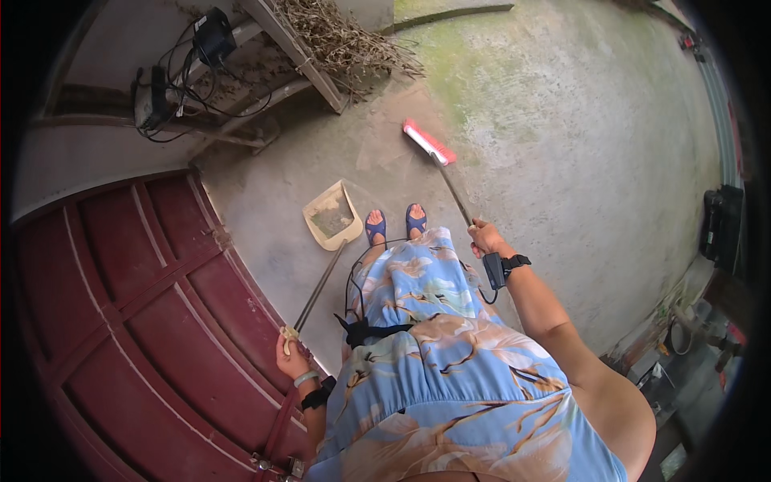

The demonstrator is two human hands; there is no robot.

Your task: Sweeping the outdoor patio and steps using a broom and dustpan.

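My left hand is closed around the upper end of a long-handled dustpan. Its cream plastic pan lies on the concrete floor, left of my feet, with grey-brown dirt inside. In my right hand is the metal handle of a broom. The broom's white head with pink-red bristles is on the floor ahead of my feet, up and to the right of the pan.
A dark red metal door stands close on the left. Dry plant stalks lie by a wooden frame holding black devices and cables. Black objects line the right edge, with clutter at lower right.
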